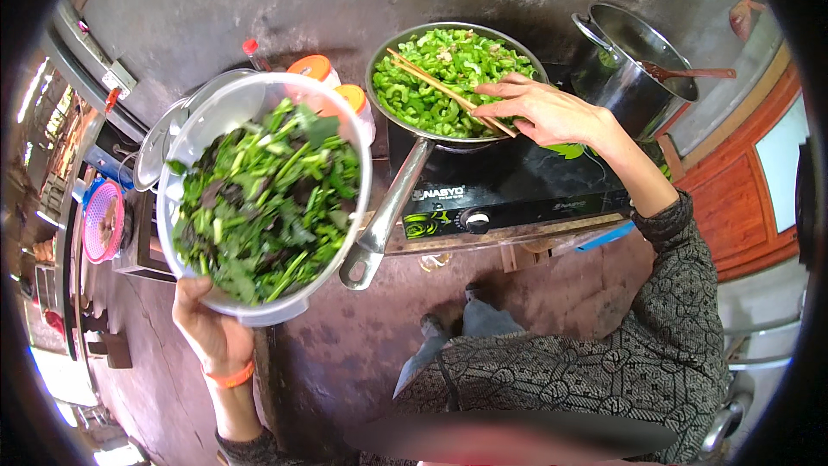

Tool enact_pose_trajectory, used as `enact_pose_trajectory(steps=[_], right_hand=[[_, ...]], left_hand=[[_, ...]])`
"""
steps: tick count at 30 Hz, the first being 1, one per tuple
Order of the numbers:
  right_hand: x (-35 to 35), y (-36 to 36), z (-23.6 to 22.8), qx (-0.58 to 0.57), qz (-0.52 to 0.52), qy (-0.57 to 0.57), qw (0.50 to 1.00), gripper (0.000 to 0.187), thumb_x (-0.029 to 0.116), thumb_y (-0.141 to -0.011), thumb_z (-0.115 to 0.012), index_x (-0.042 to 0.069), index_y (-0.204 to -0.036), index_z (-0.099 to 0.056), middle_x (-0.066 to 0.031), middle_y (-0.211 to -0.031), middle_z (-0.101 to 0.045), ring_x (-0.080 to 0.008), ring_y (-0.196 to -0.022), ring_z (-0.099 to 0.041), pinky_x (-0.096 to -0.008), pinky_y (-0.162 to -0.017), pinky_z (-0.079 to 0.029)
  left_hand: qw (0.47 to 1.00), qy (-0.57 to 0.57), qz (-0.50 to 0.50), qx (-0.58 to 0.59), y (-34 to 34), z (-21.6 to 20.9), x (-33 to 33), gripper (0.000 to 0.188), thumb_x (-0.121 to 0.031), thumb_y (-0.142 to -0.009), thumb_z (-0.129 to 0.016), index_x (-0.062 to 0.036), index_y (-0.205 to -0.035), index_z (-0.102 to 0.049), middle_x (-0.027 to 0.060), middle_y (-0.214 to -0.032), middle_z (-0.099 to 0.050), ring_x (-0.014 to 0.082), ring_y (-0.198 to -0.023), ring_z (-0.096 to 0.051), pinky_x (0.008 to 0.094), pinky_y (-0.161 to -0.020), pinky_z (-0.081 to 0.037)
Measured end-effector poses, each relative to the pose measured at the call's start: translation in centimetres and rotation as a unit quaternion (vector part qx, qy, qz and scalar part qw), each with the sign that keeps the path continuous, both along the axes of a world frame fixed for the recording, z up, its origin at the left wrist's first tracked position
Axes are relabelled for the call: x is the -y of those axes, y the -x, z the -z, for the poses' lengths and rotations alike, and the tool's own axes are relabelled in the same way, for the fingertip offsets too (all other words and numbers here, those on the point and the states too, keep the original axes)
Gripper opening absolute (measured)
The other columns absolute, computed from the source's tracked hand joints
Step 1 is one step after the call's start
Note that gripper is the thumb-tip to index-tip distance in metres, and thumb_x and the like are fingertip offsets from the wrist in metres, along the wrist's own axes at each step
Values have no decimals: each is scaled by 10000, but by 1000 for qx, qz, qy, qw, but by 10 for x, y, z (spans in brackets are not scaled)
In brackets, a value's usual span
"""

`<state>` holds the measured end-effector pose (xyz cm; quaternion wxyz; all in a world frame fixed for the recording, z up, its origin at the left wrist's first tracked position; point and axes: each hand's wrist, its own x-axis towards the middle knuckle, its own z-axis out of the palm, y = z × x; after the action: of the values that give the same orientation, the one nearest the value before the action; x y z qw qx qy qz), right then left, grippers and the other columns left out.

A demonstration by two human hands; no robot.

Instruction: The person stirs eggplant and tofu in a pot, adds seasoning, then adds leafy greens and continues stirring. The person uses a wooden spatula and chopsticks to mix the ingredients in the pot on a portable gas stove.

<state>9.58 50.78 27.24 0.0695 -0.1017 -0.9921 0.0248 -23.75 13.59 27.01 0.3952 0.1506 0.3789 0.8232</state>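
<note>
My left hand [211,328] grips the lower rim of a clear plastic bowl [366,173], tilted toward me. Chopped leafy greens [267,207] fill it, with dark purple leaves among them. On the stove, a steel frying pan [405,181] holds sliced green vegetables [414,91], some pale bits on top. A pair of wooden chopsticks [427,78] slants across these slices and over the pan's near edge. Over that edge reaches my right hand [548,112], fingers stretched out and fingertips at the chopsticks. Its palm side is hidden, so a firm hold does not show.
A black gas stove [517,181] carries the pan, whose long handle points toward me. To the right stands a deep steel pot [630,78] with a brown ladle [699,73] across its rim. Orange-lidded jars [315,67] and a metal lid [159,142] are behind the bowl. A pink basket [103,220] sits far left.
</note>
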Motion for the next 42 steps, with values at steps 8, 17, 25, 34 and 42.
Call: enact_pose_trajectory(steps=[8,17,25,34,42], right_hand=[[47,3,-68,-286,-7,273,919,665,131,-816,-806,89,-1424,-540,-90,-1457,-533,-240,-1310,-521,-415,-1109,-434],[27,27,-88,-162,125,91,975,1421,319,-456,-965,347,-1589,-107,-369,-1596,-36,-636,-1404,-183,-651,-1158,-242],[-92,-53,-115,-229,126,15,965,962,293,-573,-878,134,-1446,-506,-183,-1470,-481,-342,-1352,-479,-480,-1120,-378],[-195,-170,-167,-288,169,-29,942,826,129,-609,-813,27,-1381,-538,-180,-1332,-605,-313,-1202,-604,-385,-1032,-492],[-258,-253,-151,-329,189,-48,924,805,134,-646,-775,77,-1409,-525,-144,-1310,-606,-290,-1157,-624,-371,-992,-511]], left_hand=[[983,63,139,-100,-26,-38,-96,495,-178,-831,-627,-58,-1303,-540,117,-1241,-637,301,-1069,-659,466,-957,-546],[933,16,310,-181,-122,-70,-214,247,-285,-907,-536,-84,-1046,-570,141,-1159,-624,317,-1023,-672,592,-798,-601],[897,-7,367,-248,-219,-108,-334,264,-386,-934,-556,-142,-1036,-543,53,-1128,-529,255,-1045,-624,473,-742,-633],[890,-34,328,-313,-316,-141,-446,384,-413,-920,-628,-124,-1163,-561,139,-1230,-551,327,-1147,-600,484,-811,-625],[876,-13,283,-391,-354,-138,-505,466,-374,-875,-668,-24,-1173,-591,180,-1250,-565,353,-1055,-656,491,-742,-643]])
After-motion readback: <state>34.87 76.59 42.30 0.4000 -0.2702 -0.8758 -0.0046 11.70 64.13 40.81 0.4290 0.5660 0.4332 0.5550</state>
